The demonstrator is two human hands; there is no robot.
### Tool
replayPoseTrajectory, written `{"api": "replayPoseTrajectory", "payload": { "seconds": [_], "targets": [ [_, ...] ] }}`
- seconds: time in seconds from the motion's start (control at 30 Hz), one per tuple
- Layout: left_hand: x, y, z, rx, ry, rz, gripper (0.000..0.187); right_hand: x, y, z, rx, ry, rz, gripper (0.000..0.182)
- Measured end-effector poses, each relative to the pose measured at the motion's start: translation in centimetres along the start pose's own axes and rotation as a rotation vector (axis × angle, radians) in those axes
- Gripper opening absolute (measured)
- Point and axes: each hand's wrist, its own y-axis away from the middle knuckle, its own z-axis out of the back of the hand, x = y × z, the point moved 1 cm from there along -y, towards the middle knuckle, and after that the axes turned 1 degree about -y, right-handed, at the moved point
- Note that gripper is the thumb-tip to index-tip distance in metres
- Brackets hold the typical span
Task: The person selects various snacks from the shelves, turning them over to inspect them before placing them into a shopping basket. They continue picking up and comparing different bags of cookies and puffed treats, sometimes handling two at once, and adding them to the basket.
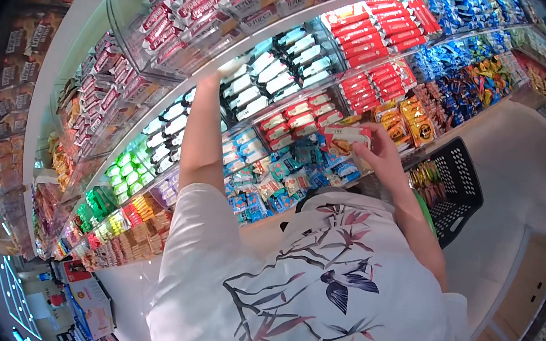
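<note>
My right hand (385,158) is closed on a small red and white snack packet (347,137), held in front of the lower shelf bins. Under and around it are blue packets (296,173) and yellow packets (416,121). My left arm reaches up and forward to the shelf edge, beside the black and white wrapped bars (248,93). Of my left hand (211,77) only a blurred part near the wrist shows; its fingers cannot be made out against the bright shelf edge.
A black basket (462,192) with packets in it is at the right, below the shelf. Clear bins of pink and white bars (183,9) overhang at the upper left. Red bars (362,36) fill bins at the top. Grey floor (517,158) shows at the right.
</note>
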Motion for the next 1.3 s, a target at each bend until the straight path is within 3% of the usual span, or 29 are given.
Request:
{"api": "replayPoseTrajectory", "payload": {
  "seconds": [0.17,0.23,0.27,0.33,0.37,0.4,0.47,0.5,0.53,0.6,0.67,0.7,0.73,0.8,0.83,0.9,1.0,1.03,1.13,1.3],
  "targets": [
    [-0.1,0.0,-1.1,-0.014,0.228,0.025,0.072,-0.3,0.5,0.6,-0.015,0.003,0.015,0.039],
    [-4.0,2.8,1.8,-0.086,0.304,-0.006,0.072,-0.2,0.7,0.7,-0.028,0.002,0.001,0.038],
    [-6.0,4.2,3.9,0.095,0.355,0.105,0.078,-0.2,0.6,0.8,-0.037,0.003,-0.006,0.038],
    [-6.7,3.9,2.3,-0.182,0.044,0.022,0.081,-0.4,0.6,1.0,-0.048,0.002,-0.011,0.037],
    [-6.9,3.7,1.5,-0.046,0.063,0.023,0.080,-0.6,0.4,1.0,-0.051,-0.002,-0.002,0.037],
    [-9.2,4.9,2.9,-0.030,0.045,0.065,0.061,-0.6,0.2,1.0,-0.052,-0.004,0.013,0.036],
    [-12.9,8.7,4.7,-0.321,0.253,-0.282,0.043,-0.3,0.0,1.0,-0.044,0.012,0.009,0.039],
    [-14.3,10.3,5.3,-0.494,0.153,-0.436,0.036,-0.1,-0.2,1.1,-0.037,0.023,0.017,0.040],
    [-16.1,12.3,6.2,-0.476,0.163,-0.500,0.038,0.0,-0.3,1.3,-0.028,0.034,0.022,0.041],
    [-18.7,15.6,6.1,-0.291,0.737,-0.407,0.036,1.1,-0.4,1.5,-0.033,-0.002,0.014,0.042],
    [-19.7,16.7,3.9,0.166,1.369,-0.073,0.033,2.1,-0.5,1.4,-0.045,-0.141,0.003,0.043],
    [-21.4,17.8,2.9,0.236,1.828,0.147,0.036,1.1,-0.7,2.1,-0.030,-0.215,-0.053,0.044],
    [-21.2,17.2,-0.9,0.589,2.056,0.224,0.049,1.0,-0.6,1.9,-0.048,-0.379,-0.095,0.043],
    [-22.7,18.3,-4.0,0.765,2.237,-0.053,0.058,1.0,-0.9,1.4,-0.089,-0.702,-0.165,0.042],
    [-23.6,19.3,-3.1,0.811,2.257,0.008,0.058,1.1,-1.0,1.4,0.025,-0.779,-0.111,0.043],
    [-25.1,21.1,-1.4,0.902,2.296,0.142,0.058,0.0,-1.4,1.5,-0.013,-0.809,-0.128,0.046],
    [-25.6,21.6,-2.7,0.712,2.229,0.026,0.057,-0.7,-1.5,1.2,-0.079,-0.775,-0.172,0.053],
    [-25.6,21.3,-3.4,0.697,2.260,-0.049,0.049,0.0,-1.2,0.9,-0.118,-0.752,-0.183,0.054],
    [-25.7,21.4,-4.2,0.573,2.113,0.066,0.043,-0.7,-1.1,1.4,-0.123,-0.703,-0.221,0.057],
    [-26.4,21.8,-3.9,0.454,1.869,0.012,0.048,-0.2,-0.2,1.2,-0.108,-0.741,-0.319,0.055]
  ]
}}
